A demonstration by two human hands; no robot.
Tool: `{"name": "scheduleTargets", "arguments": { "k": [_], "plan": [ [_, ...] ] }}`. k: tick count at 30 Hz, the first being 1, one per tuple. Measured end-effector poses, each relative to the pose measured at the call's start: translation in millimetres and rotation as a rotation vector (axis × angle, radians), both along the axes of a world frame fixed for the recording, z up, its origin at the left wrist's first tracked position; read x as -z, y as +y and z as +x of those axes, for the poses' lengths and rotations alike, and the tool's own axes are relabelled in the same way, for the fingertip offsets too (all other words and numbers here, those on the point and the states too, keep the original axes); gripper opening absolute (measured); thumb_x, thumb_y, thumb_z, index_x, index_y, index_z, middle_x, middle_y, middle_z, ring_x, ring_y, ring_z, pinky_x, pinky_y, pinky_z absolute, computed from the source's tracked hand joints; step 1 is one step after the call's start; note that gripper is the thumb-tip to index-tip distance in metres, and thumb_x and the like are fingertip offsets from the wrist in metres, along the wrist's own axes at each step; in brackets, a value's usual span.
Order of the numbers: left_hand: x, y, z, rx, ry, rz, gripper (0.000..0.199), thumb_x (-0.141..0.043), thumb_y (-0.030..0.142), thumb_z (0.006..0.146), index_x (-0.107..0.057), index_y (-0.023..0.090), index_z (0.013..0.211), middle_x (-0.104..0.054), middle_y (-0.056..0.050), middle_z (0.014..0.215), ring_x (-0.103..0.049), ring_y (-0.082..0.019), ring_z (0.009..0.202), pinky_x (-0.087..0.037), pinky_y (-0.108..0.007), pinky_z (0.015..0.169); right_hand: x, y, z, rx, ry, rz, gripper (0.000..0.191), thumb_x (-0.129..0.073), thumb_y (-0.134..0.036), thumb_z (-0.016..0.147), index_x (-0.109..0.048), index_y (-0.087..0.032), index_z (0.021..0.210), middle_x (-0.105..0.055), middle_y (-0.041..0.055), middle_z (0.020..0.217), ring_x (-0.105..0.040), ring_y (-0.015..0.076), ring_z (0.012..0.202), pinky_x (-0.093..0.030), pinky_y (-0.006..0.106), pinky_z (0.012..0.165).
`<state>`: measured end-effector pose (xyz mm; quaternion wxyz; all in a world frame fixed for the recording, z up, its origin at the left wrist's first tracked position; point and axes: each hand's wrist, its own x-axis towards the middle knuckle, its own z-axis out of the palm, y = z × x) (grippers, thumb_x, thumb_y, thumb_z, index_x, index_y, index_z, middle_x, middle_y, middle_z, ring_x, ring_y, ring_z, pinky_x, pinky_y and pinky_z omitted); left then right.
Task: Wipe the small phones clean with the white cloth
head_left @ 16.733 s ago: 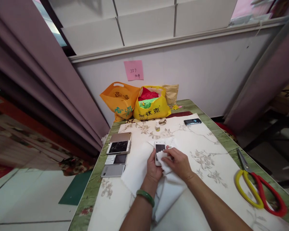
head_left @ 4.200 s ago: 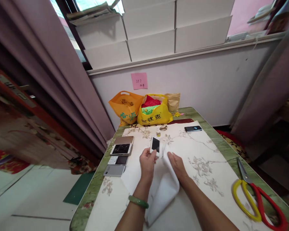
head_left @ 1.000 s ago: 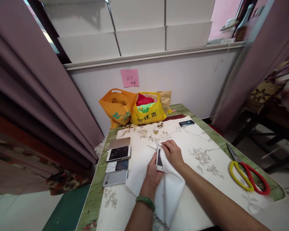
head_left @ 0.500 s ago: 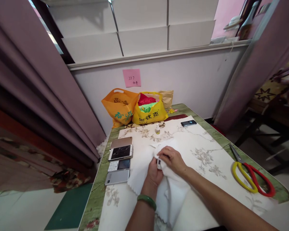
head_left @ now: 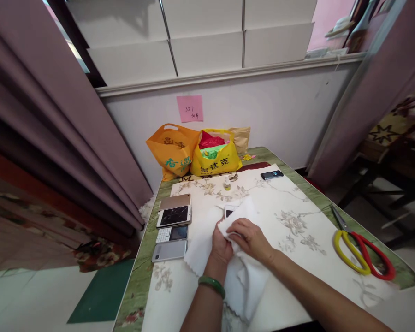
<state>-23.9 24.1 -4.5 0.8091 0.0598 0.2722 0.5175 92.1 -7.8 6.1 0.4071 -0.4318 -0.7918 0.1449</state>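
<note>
In front of me my left hand (head_left: 222, 246), below a green bangle (head_left: 211, 286), is closed around a small white phone (head_left: 230, 210). Only the phone's top end and part of its dark screen show beyond the cloth; the rest is covered. My right hand (head_left: 251, 237) pinches a white cloth (head_left: 244, 279) and presses it over the phone's lower part. The cloth drapes down from both hands onto the table. To the left lie a silver phone (head_left: 169, 251), a white keypad phone (head_left: 172, 234), a phone with a cracked screen (head_left: 174, 216) and a gold phone (head_left: 175, 202).
Large scissors (head_left: 361, 251) with yellow and red handles lie at the right. A dark phone (head_left: 271, 175) rests at the far right, and a small bottle (head_left: 227, 183) stands mid-table. Orange (head_left: 174, 152) and yellow (head_left: 216, 159) bags stand at the back.
The white phone's top end and screen now show beyond the cloth, farther from me than before. My right hand and the cloth have come slightly nearer, over the phone's lower part.
</note>
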Motion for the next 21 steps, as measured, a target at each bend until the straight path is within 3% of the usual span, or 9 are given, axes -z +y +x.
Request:
{"name": "scheduleTargets", "arguments": {
  "k": [2,4,7,9,10,13,16,21],
  "plan": [
    [-0.2,-0.5,-1.0,-0.009,0.008,-0.009,0.019,-0.061,0.027,0.077,-0.067,0.011,0.083,-0.070,-0.006,0.077,-0.067,-0.018,0.075,-0.053,-0.029,0.077,-2.2,-4.4,3.3,-0.086,-0.057,0.002,0.014,-0.052,-0.025,0.093,-0.066,-0.026,0.095,-0.065,0.0042,0.090,-0.059,0.0185,0.087,-0.047,0.030,0.076],
    [-1.8,-1.7,-0.1,0.000,0.012,-0.001,0.021,-0.063,0.029,0.078,-0.068,0.010,0.086,-0.071,-0.008,0.082,-0.068,-0.019,0.078,-0.053,-0.029,0.078,-7.1,-1.0,6.1,-0.077,-0.062,0.030,0.015,-0.050,-0.024,0.093,-0.065,-0.025,0.093,-0.065,0.0046,0.089,-0.059,0.0192,0.087,-0.046,0.032,0.078],
    [-6.6,-5.0,3.1,0.012,0.027,0.053,0.029,-0.065,0.035,0.079,-0.068,0.011,0.094,-0.072,-0.010,0.094,-0.067,-0.021,0.088,-0.052,-0.031,0.083,-17.9,16.1,9.4,0.219,0.158,0.035,0.017,-0.047,-0.027,0.094,-0.063,-0.022,0.092,-0.064,0.0058,0.090,-0.058,0.0199,0.087,-0.045,0.033,0.079],
    [-10.2,-7.9,4.3,0.017,0.072,0.124,0.033,-0.069,0.032,0.077,-0.067,0.014,0.103,-0.072,-0.009,0.101,-0.067,-0.020,0.091,-0.051,-0.030,0.084,-24.9,30.5,12.1,0.444,0.384,-0.031,0.019,-0.046,-0.033,0.093,-0.060,-0.020,0.094,-0.063,0.0052,0.089,-0.057,0.0189,0.082,-0.045,0.031,0.075],
    [-11.5,-9.3,4.3,0.037,0.101,0.166,0.036,-0.071,0.028,0.075,-0.067,0.015,0.107,-0.072,-0.008,0.102,-0.066,-0.020,0.090,-0.050,-0.030,0.084,-27.6,36.9,13.5,0.482,0.476,-0.084,0.021,-0.046,-0.036,0.092,-0.060,-0.020,0.094,-0.063,0.0042,0.086,-0.056,0.0181,0.078,-0.045,0.029,0.071],
    [-11.8,-11.7,2.9,0.114,0.174,0.275,0.043,-0.074,0.018,0.069,-0.066,0.015,0.111,-0.072,-0.007,0.096,-0.066,-0.017,0.081,-0.049,-0.026,0.076,-29.3,48.1,15.7,0.301,0.591,-0.267,0.027,-0.049,-0.043,0.088,-0.062,-0.019,0.092,-0.063,0.0010,0.077,-0.056,0.0163,0.070,-0.045,0.026,0.064],
    [-6.9,-11.3,2.5,0.108,0.222,0.293,0.035,-0.074,0.019,0.068,-0.069,0.013,0.102,-0.071,-0.005,0.083,-0.063,-0.014,0.070,-0.047,-0.023,0.068,-21.2,48.1,13.6,0.146,0.578,-0.348,0.031,-0.054,-0.046,0.085,-0.067,-0.019,0.091,-0.067,0.0015,0.081,-0.059,0.0180,0.077,-0.046,0.027,0.073],
    [0.7,-9.6,5.5,-0.037,0.270,0.224,0.030,-0.076,0.023,0.067,-0.070,0.013,0.094,-0.070,-0.004,0.081,-0.063,-0.014,0.070,-0.047,-0.023,0.068,0.0,42.9,4.7,0.320,0.707,-0.426,0.041,-0.060,-0.055,0.078,-0.069,-0.017,0.090,-0.070,0.0040,0.084,-0.061,0.0214,0.080,-0.046,0.030,0.076]
  ]
}}
